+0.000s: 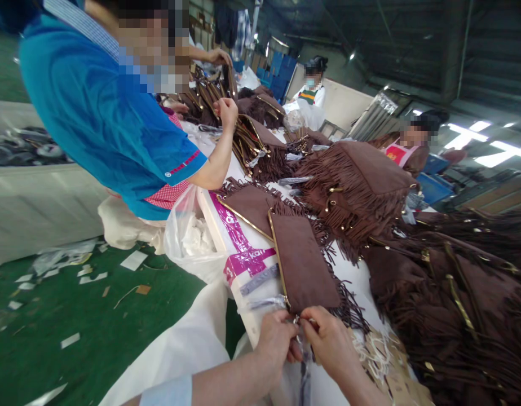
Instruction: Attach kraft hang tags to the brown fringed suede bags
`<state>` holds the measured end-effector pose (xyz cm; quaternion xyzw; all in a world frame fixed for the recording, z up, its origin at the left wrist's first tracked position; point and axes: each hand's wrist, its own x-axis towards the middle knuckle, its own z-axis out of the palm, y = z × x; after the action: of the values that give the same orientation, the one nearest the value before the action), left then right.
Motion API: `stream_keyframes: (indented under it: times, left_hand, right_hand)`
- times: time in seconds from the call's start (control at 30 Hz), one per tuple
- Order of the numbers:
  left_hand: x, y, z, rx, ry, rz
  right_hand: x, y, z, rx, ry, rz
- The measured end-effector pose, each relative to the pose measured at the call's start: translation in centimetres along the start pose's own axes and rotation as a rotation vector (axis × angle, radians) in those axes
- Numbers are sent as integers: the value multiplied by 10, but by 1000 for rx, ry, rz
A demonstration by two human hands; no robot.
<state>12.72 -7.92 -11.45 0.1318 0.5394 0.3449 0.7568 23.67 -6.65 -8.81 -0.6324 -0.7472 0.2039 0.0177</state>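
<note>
A flat brown fringed bag (305,256) lies in front of me, its gold zipper edge along the left side and fringe on the right. At its near corner, my left hand (277,338) and my right hand (328,338) are closed in a pinch, fingertips almost meeting. Between them is a small shiny metal fitting (296,320), partly hidden by the fingers. From under the hands hangs a dark strap (305,378) in clear plastic. Another brown fringed bag (250,207) lies just beyond, partly under the first.
A co-worker in a blue shirt (104,113) handles bags at the left of the table. Stacked fringed bags (362,175) and a large heap (450,293) fill the right. White cords (376,355) lie by my right hand. A plastic bag (193,242) hangs at the table's left edge.
</note>
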Motion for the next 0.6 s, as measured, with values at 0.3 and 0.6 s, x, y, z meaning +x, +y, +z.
stream_keyframes:
  times: [0.3,0.6]
  left_hand:
    - [1,-3,0,22,-4,28]
    - [1,-2,-2,-100,-66,15]
  right_hand:
    - [8,1,1,113,-2,115]
    - [11,6,3,242,-27,148]
